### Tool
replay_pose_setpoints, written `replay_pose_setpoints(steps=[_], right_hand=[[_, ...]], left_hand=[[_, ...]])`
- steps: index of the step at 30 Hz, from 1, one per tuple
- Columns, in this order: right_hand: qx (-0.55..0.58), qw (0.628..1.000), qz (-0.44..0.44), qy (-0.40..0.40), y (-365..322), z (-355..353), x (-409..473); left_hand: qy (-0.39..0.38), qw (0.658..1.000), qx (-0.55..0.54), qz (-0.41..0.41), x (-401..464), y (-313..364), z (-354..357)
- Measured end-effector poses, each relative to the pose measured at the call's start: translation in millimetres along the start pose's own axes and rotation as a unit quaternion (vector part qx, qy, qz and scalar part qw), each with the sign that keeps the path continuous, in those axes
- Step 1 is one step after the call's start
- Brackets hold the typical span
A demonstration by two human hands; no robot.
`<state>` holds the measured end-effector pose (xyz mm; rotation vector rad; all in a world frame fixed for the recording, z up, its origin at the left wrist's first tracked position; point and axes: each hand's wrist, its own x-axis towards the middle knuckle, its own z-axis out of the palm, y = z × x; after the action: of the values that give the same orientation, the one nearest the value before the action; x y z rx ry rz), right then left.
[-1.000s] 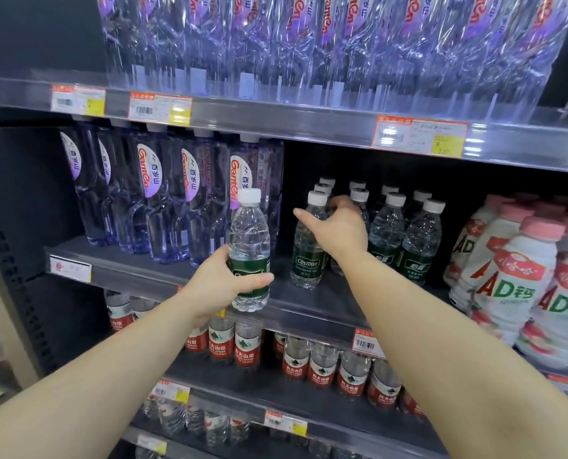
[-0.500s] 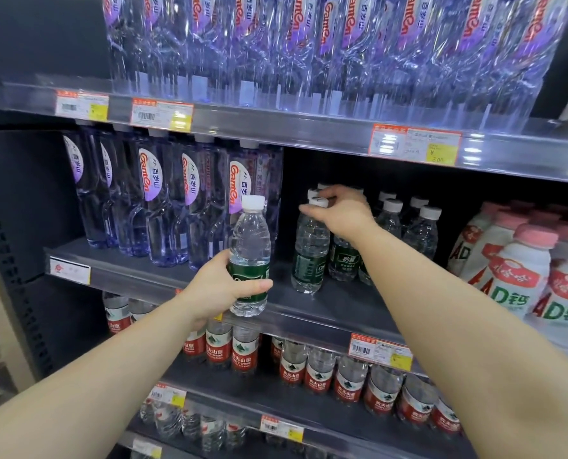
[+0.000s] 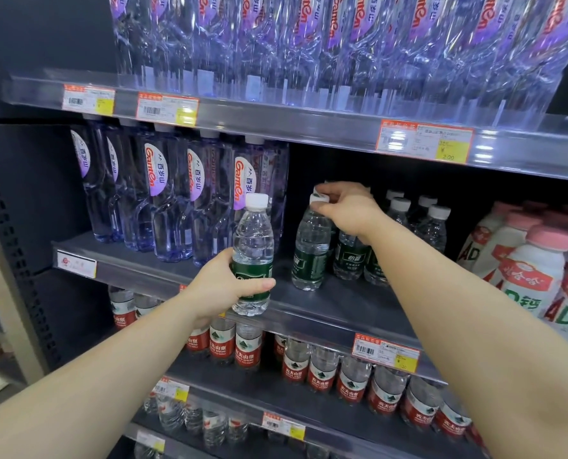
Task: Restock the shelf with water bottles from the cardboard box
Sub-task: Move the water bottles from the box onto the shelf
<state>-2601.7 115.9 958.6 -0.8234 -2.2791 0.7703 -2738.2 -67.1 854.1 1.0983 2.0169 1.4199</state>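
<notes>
While gripping a clear green-labelled water bottle (image 3: 253, 256) in the left hand (image 3: 221, 286) at the dark metal shelf (image 3: 325, 303) edge, a person is pinching the white cap of a shelved green-labelled bottle (image 3: 310, 246) with the right hand (image 3: 348, 210); next, seemingly, comes setting the held bottle alongside. Cardboard box is lying out of view; rear bottles are hard to make out.
</notes>
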Motion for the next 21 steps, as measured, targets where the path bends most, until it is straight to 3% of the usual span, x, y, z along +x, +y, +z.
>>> replay_pose_setpoints(steps=[5, 9, 21], right_hand=[[-0.054, 0.998, 0.01, 0.01, -3.8, 2.0, 1.8], [-0.013, 1.0, -0.02, -0.006, -1.8, 4.7, 0.5], [-0.055, 0.998, -0.029, 0.002, -1.0, 1.9, 0.4]], left_hand=[[0.007, 1.0, -0.001, -0.006, 0.4, -0.8, -0.8], [0.008, 1.0, 0.001, -0.005, 2.5, -2.7, -2.3], [0.001, 1.0, 0.0, 0.002, 2.6, -1.5, -4.1]])
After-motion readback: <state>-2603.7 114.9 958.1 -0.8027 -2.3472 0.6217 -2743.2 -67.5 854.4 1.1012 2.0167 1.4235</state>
